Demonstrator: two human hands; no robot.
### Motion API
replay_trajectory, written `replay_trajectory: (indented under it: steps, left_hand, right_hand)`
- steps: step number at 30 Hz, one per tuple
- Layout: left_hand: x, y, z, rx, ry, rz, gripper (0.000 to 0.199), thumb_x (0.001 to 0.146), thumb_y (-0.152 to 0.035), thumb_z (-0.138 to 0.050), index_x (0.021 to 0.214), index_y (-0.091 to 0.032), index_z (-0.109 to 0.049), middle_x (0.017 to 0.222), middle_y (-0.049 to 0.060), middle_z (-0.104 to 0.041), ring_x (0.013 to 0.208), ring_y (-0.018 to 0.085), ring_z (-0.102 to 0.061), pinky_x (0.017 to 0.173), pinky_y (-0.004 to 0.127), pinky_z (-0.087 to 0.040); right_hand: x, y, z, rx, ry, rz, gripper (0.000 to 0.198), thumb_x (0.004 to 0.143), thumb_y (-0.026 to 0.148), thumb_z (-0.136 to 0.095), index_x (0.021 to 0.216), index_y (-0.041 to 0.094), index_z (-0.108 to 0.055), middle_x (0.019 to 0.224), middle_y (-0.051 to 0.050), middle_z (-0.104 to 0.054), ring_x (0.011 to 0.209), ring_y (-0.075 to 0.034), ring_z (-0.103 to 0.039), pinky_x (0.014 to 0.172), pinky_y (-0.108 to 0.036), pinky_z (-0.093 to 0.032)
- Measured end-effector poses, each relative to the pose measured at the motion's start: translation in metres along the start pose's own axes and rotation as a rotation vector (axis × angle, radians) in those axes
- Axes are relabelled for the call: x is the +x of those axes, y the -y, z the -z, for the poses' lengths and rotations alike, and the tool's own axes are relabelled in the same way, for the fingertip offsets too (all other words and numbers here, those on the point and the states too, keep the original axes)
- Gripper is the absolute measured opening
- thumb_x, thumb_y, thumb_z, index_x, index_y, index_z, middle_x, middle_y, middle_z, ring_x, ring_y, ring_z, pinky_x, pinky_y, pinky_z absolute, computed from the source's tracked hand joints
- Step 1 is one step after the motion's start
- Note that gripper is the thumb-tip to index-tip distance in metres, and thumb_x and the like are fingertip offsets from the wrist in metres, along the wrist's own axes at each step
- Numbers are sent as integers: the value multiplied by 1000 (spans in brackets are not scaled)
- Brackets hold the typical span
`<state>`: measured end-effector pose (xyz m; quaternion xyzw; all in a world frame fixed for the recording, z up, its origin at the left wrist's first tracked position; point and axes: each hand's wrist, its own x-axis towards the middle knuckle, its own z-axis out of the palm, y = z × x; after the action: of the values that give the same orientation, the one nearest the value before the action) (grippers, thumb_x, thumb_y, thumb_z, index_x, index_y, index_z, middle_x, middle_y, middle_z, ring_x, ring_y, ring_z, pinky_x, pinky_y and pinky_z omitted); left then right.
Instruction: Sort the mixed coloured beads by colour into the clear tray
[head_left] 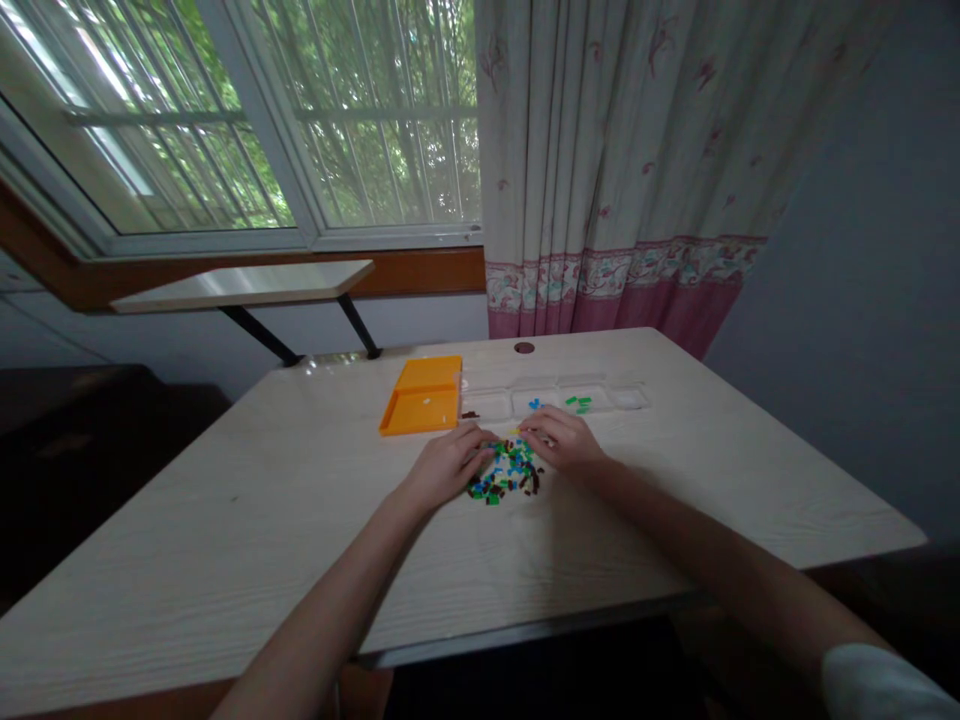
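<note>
A loose pile of small plastic building bricks [514, 460], in green, blue, brown and pale colours, lies on the table between my two hands. My left hand [444, 468] rests at the pile's left side, its bent fingers a little apart and touching the bricks. Over the far right edge of the pile, the fingers of my right hand [568, 438] are drawn together. A tiny yellow piece [515, 432] shows right by those fingertips; whether they grip it is too small to tell.
Behind the pile runs a row of clear plastic trays [495, 404], holding brown pieces [470, 414], blue pieces [535, 404] and green pieces [579, 403]. An opened orange case [420, 375] lies to their left. A raised shelf [247, 283] stands at the table's back left, below the window.
</note>
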<state>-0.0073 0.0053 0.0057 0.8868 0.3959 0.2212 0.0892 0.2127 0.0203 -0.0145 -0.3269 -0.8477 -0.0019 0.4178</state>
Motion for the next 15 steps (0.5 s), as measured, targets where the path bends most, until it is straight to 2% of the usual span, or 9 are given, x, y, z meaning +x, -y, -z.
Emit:
replay_trajectory:
  steps: [5, 8, 15]
  left_hand:
    - [-3, 7, 1, 122, 64, 20, 26, 87, -30, -35, 97, -21, -57, 90, 4, -57, 80, 15, -54, 70, 24, -42]
    - [-3, 9, 1, 161, 87, 18, 26, 87, -30, -35, 96, -21, -57, 89, 4, -57, 80, 15, -55, 69, 24, -42]
    - [-2, 8, 2, 194, 104, 17, 27, 88, -31, -33, 94, -20, -57, 85, 4, -58, 77, 14, -55, 67, 23, -41]
  right_hand:
    - [3, -14, 31, -118, -204, 12, 14, 83, 24, -48, 85, 20, -62, 80, -5, -62, 74, -14, -57, 67, -26, -48]
    - [3, -19, 41, -151, -306, -14, 13, 82, 23, -50, 85, 20, -62, 79, -5, -62, 73, -14, -57, 67, -27, -48]
    - [2, -18, 40, -133, -331, -54, 13, 82, 24, -51, 85, 21, -63, 78, -4, -61, 72, -15, -56, 67, -28, -48]
